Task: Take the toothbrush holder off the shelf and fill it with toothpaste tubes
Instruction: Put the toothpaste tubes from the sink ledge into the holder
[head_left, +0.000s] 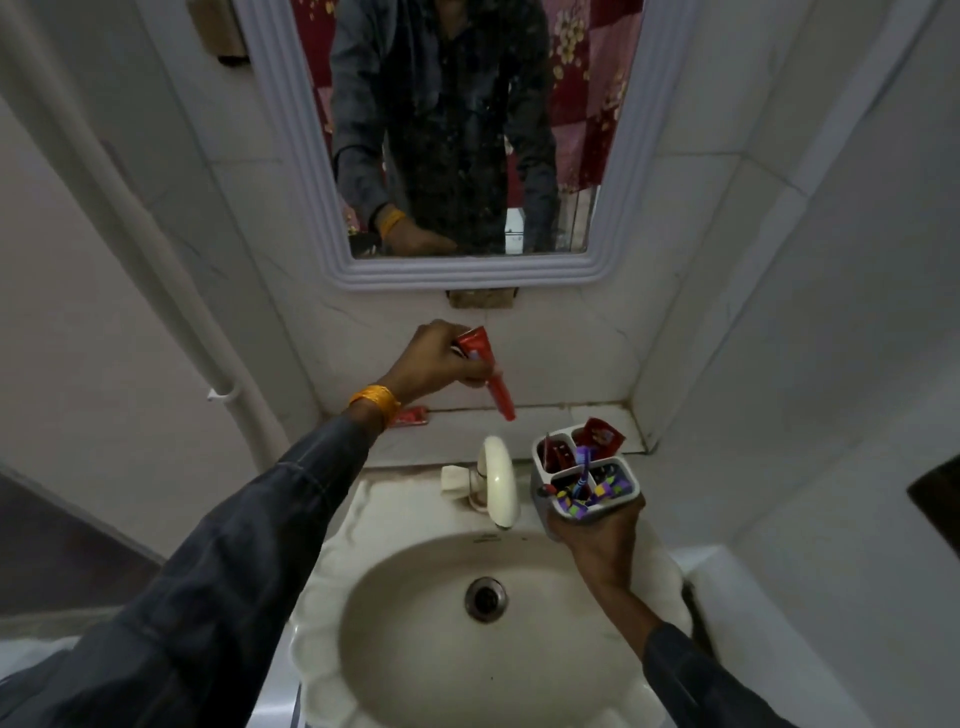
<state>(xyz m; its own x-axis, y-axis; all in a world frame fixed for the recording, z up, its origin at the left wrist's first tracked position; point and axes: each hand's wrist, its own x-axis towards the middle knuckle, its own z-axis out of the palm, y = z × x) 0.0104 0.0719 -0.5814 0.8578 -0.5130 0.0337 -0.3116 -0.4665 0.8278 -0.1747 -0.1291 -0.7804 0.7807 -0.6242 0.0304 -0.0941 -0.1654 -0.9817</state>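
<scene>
My right hand (597, 535) grips a grey toothbrush holder (540, 499) from below, held over the right rim of the sink. Its compartments hold a dark red tube (602, 434), more red items and purple-patterned tubes (602, 491). My left hand (436, 361) is raised in front of the wall above the shelf, closed on a red toothpaste tube (496, 382) that points down and right, cap end lowest, up and left of the holder. Another red tube (413, 415) lies on the tiled shelf (561, 415) behind my left wrist.
A cream tap (498, 478) stands between my hands at the back of the cream sink (332, 623). A white-framed mirror (457, 270) hangs above. Tiled walls close in on the right, and a white pipe (171, 291) runs down the left wall.
</scene>
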